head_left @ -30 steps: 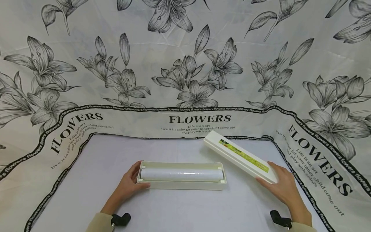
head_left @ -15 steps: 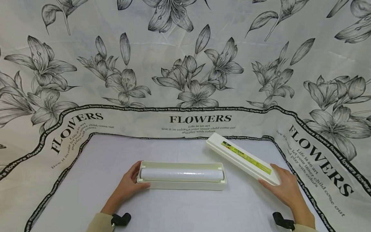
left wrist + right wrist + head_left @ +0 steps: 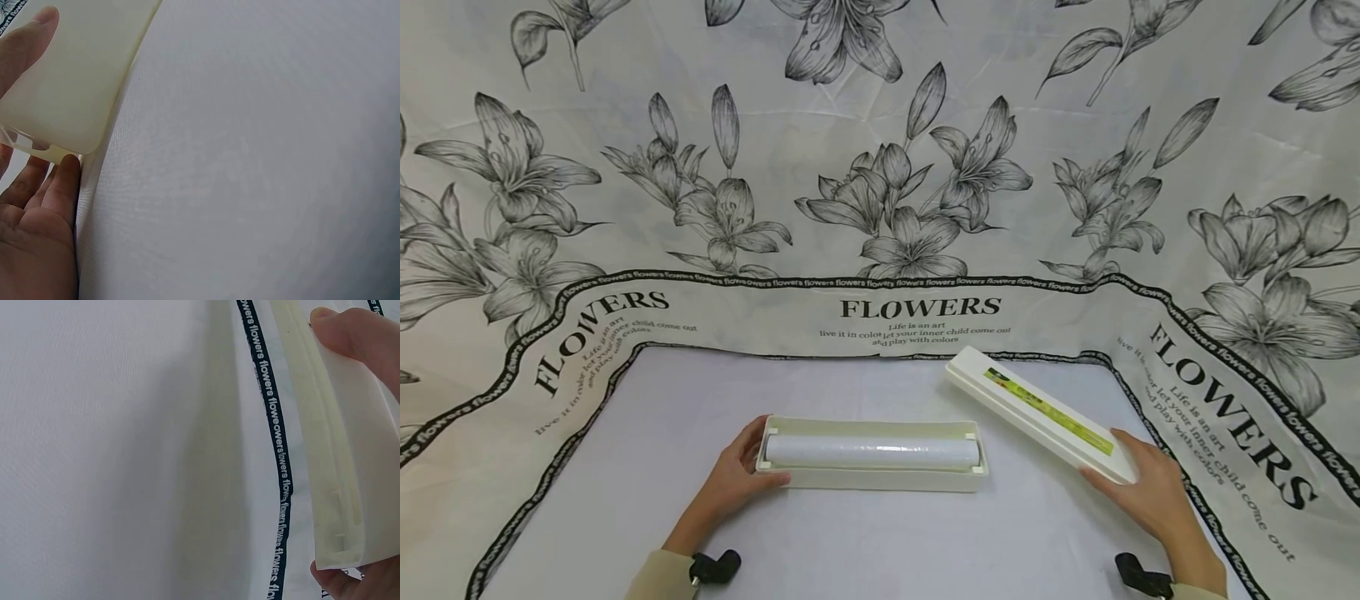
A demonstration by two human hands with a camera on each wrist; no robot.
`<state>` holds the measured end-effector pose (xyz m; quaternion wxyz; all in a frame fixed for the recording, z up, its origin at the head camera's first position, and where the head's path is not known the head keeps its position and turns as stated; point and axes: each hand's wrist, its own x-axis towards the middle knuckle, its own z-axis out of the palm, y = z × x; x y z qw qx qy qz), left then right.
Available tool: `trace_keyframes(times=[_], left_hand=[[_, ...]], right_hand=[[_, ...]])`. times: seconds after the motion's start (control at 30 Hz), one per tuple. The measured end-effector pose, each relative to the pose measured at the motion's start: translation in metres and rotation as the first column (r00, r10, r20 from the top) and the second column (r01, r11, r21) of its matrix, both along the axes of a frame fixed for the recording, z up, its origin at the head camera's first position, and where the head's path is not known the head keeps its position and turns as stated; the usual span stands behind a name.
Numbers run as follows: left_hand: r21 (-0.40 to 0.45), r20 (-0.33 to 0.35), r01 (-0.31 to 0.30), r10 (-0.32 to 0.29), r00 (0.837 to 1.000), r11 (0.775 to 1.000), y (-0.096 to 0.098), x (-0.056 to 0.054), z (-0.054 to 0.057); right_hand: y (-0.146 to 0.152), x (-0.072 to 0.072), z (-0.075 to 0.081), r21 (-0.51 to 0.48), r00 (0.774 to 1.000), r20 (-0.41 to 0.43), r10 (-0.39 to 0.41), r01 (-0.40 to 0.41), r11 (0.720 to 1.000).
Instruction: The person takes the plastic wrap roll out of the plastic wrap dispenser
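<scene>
A long cream box (image 3: 887, 481) sits on the white cloth with its top off. Inside it lies a white roll of what looks like cling film (image 3: 872, 452). My left hand (image 3: 733, 475) grips the box's left end; in the left wrist view the thumb lies on the box's outer wall (image 3: 87, 69) and the fingers are at its end. To the right, my right hand (image 3: 1153, 492) holds the matching lid (image 3: 1037, 410) by its near end, slanted and raised off the cloth. A yellow-green label runs along the lid's top. The right wrist view shows the lid's rimmed underside (image 3: 328, 469).
A white cloth (image 3: 880, 550) covers the work surface. Behind it and at both sides stretches a flower-printed fabric (image 3: 917, 317) with black lettered borders. A black wrist mount (image 3: 715, 568) shows on the left arm, another black mount (image 3: 1142, 575) on the right.
My right hand has carried the lid a little to the right and nearer me, farther from the box. The left hand and the box have stayed in place.
</scene>
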<state>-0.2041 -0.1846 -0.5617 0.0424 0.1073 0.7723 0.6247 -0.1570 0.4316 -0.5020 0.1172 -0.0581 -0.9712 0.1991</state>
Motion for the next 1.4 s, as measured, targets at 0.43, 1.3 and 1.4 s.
trace_keyframes(times=[0.43,1.3,1.4], left_hand=[[0.001,0.005,0.004,-0.004,1.000,1.000,0.001,-0.001,-0.002],[-0.001,0.013,-0.001,0.001,1.000,1.000,0.000,-0.002,-0.003],[-0.002,0.015,-0.002,0.002,1.000,1.000,0.000,-0.002,-0.003]], right_hand=[[0.014,0.001,-0.005,0.006,1.000,-0.005,-0.009,0.009,1.000],[0.031,-0.001,-0.006,0.024,0.995,0.088,-0.052,0.050,0.998],[0.032,-0.001,-0.008,0.018,0.996,0.077,-0.055,0.054,0.998]])
